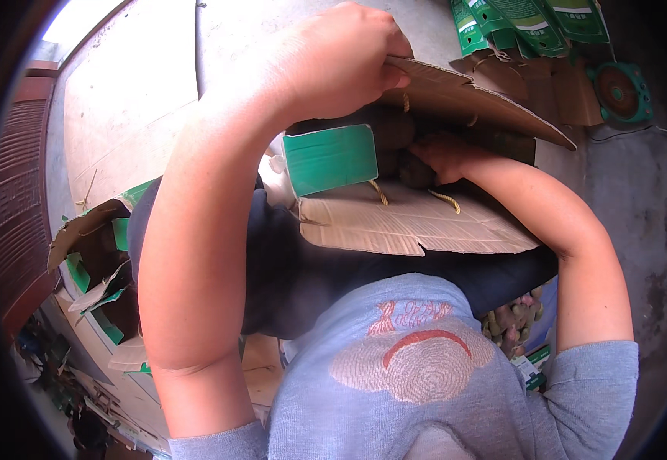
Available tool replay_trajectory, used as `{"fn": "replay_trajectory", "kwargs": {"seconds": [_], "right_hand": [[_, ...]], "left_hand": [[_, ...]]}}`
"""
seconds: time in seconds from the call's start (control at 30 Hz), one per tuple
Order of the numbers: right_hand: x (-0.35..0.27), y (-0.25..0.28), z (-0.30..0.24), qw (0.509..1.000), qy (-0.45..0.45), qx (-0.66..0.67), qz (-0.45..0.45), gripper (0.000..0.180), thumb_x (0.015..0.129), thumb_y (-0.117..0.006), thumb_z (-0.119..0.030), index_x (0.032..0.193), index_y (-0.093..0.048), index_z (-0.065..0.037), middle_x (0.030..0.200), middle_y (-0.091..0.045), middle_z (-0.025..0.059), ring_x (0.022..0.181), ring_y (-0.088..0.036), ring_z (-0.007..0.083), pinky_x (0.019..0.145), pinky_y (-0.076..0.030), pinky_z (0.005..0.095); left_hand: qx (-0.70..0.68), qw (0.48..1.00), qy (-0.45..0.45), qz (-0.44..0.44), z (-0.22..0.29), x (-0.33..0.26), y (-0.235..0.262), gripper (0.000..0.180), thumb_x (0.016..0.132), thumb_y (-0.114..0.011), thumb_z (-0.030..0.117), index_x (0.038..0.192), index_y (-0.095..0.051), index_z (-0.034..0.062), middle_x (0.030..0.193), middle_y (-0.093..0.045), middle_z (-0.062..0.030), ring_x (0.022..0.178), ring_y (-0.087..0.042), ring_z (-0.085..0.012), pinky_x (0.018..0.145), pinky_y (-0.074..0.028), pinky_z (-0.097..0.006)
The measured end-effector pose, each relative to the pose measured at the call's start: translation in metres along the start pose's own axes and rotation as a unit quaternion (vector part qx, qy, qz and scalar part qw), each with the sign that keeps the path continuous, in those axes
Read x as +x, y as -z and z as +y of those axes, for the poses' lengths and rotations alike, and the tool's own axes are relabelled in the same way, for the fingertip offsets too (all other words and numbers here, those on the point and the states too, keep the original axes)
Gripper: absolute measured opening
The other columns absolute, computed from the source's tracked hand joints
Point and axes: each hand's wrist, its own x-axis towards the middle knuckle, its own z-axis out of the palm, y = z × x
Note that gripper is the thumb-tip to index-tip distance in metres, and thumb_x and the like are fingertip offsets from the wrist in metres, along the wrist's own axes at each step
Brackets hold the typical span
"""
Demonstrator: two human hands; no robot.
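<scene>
Brown cardboard: open carton (pixel 417 226) against the person's dark-clad legs. L hand (pixel 341 61) up top, fingers closed on edge of far flap (pixel 494 103), holding it raised. R hand (pixel 444 157) inside, at a dark roundish lump (pixel 415 170) in the carton's shadow; can't tell if fingers grip or just touch. Step in hand, I'd judge: handling contents, flap propped; in or out, unclear. Next move prob. calls for flap kept clear of R forearm, R fingers well round the lump. Grey floor (pixel 632 215), worn & stained. Green round-faced device (pixel 621 92) far R, brown slatted panel (pixel 23 184) far L.
</scene>
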Motion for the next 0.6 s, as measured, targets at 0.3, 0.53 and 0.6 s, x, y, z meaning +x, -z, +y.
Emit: {"fn": "replay_trajectory", "kwargs": {"seconds": [0.3, 0.53, 0.6], "right_hand": [[-0.011, 0.015, -0.013, 1.000, -0.003, 0.014, -0.010, 0.094, 0.065, -0.080, -0.017, 0.147, -0.036, -0.004, 0.138, -0.051, 0.0186, 0.130, -0.049, 0.0339, 0.109, -0.042, 0.0436], [-0.033, 0.009, -0.019, 0.997, 0.003, 0.003, 0.078, 0.093, 0.068, -0.081, -0.021, 0.147, -0.036, -0.004, 0.139, -0.050, 0.0191, 0.130, -0.048, 0.0349, 0.108, -0.043, 0.0431], [-0.039, 0.017, -0.021, 0.995, 0.002, 0.010, 0.095, 0.093, 0.068, -0.082, -0.022, 0.147, -0.036, -0.004, 0.140, -0.050, 0.0196, 0.131, -0.048, 0.0353, 0.108, -0.043, 0.0436]], "left_hand": [[0.010, 1.000, 0.018, 0.012, -0.001, -0.001, 0.000, 0.025, 0.089, -0.071, 0.022, 0.102, -0.072, 0.0010, 0.092, -0.069, -0.0204, 0.091, -0.065, -0.0361, 0.084, -0.053, -0.041], [0.013, 0.997, 0.068, -0.035, 0.008, 0.001, 0.005, 0.026, 0.090, -0.071, 0.024, 0.103, -0.072, 0.0018, 0.101, -0.068, -0.0190, 0.107, -0.059, -0.0365, 0.095, -0.048, -0.042], [0.028, 0.997, 0.061, -0.031, 0.007, 0.001, 0.003, 0.027, 0.090, -0.071, 0.025, 0.104, -0.072, 0.0019, 0.103, -0.067, -0.0187, 0.108, -0.058, -0.0359, 0.096, -0.048, -0.041]]}}
